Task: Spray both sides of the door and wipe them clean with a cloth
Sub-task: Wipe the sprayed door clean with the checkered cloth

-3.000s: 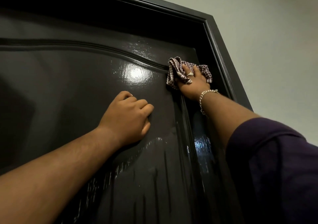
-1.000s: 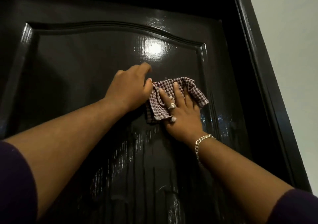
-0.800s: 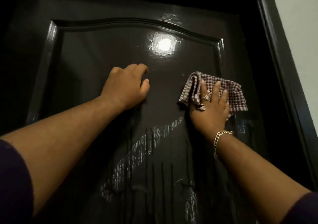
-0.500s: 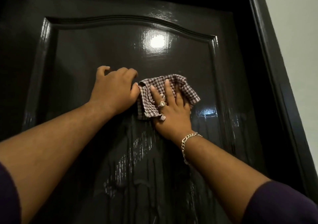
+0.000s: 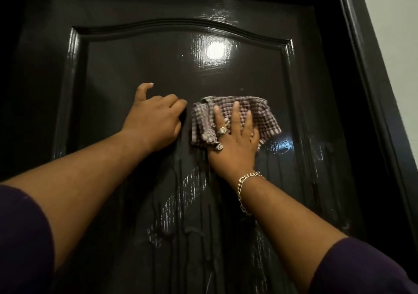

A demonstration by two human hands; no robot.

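A glossy black panelled door (image 5: 158, 67) fills the view, with wet streaks and drips running down its lower panel. My right hand (image 5: 235, 144), with a ring and a chain bracelet, presses a checked brown-and-white cloth (image 5: 260, 112) flat against the middle of the panel, fingers straight and spread. Just left of the cloth, my left hand (image 5: 156, 122) rests on the door with its fingers curled under and the thumb sticking up; it holds nothing that I can see.
The black door frame (image 5: 362, 67) runs down the right side, with a pale wall (image 5: 398, 22) beyond it. A bright lamp reflection sits on the upper panel above the cloth.
My right hand has swept the cloth back and forth over the panel; since half a second ago it has slid a little to the right, away from my left hand.
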